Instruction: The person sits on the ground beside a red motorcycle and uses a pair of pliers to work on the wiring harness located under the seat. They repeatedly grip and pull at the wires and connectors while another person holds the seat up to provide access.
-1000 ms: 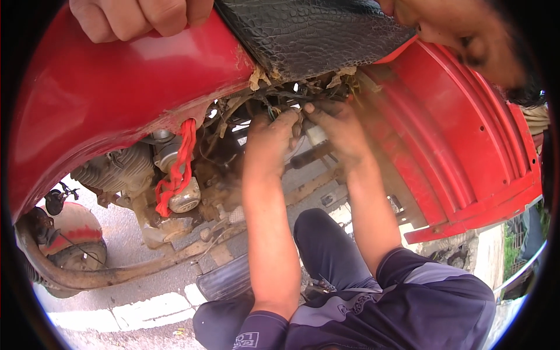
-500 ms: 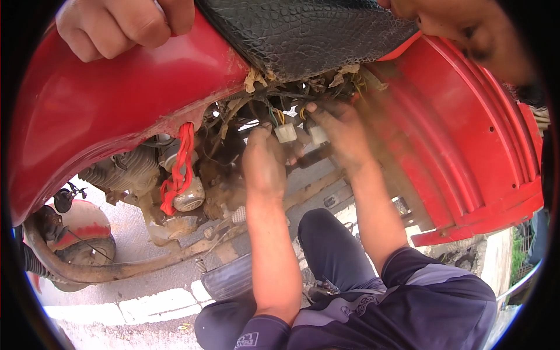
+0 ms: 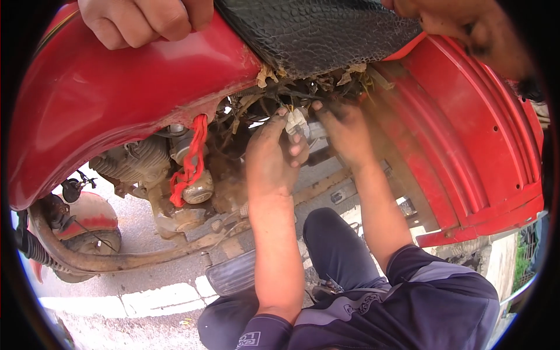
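My left hand (image 3: 273,153) is closed around a white plastic wire connector (image 3: 297,121), with thumb and fingers pressed on its sides. Close beside it on the right, a second pale connector (image 3: 317,130) is gripped by my right hand (image 3: 349,133), whose thumb points up toward the wires. Both connectors sit side by side just under the seat; whether they touch I cannot tell. Thin wires run from them up into a dusty wiring bundle (image 3: 303,96). My right fingers are partly hidden behind the connector and in shadow.
A black textured seat (image 3: 326,35), red tank (image 3: 140,76) and ribbed red side panel (image 3: 461,128) surround the gap. A red cloth strip (image 3: 192,163) hangs by the engine (image 3: 134,162). Another person's fist (image 3: 146,20) rests on the tank. A frame tube (image 3: 128,262) runs below.
The left hand's connector has moved a little up and right, closer to the one in my right hand, and my left fingers now cover more of it. The view has shifted slightly.
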`<state>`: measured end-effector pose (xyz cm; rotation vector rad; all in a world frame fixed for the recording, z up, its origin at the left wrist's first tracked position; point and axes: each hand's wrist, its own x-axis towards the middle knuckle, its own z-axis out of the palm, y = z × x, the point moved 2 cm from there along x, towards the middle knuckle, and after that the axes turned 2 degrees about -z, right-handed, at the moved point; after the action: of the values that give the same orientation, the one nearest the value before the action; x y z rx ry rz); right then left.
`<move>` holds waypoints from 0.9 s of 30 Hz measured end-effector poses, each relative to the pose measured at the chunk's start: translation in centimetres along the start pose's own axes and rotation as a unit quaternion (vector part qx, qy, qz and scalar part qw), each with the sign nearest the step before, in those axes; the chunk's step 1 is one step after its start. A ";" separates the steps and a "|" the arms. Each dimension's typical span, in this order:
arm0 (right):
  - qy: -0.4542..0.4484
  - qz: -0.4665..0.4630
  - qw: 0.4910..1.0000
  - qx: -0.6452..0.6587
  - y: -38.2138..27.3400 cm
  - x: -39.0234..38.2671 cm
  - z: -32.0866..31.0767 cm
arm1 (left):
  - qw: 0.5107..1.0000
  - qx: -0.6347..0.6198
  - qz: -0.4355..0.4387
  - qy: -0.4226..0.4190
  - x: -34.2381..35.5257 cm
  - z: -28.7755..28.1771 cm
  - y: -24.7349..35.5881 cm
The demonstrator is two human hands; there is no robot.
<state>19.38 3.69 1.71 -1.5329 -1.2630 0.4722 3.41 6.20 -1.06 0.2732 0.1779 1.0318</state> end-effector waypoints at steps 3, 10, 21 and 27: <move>0.015 0.005 0.995 -0.103 -0.5 -0.5 -0.3 | 1.000 0.001 -0.006 0.021 0.1 0.1 -0.1; 0.193 -0.214 0.928 -0.236 -1.6 -3.1 -0.7 | 0.998 0.057 0.009 0.040 0.7 -0.3 0.1; -0.007 -0.230 0.963 -0.142 -0.4 -7.2 -2.3 | 0.954 0.279 0.095 0.053 1.4 -2.3 0.3; -0.093 -0.074 0.990 0.082 1.5 -6.4 -2.3 | 0.885 0.449 0.103 0.063 1.1 -0.6 1.3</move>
<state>19.58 -2.83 -0.70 -1.2715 -1.4326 0.6170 2.73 7.92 -1.27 1.0884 0.7654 1.1218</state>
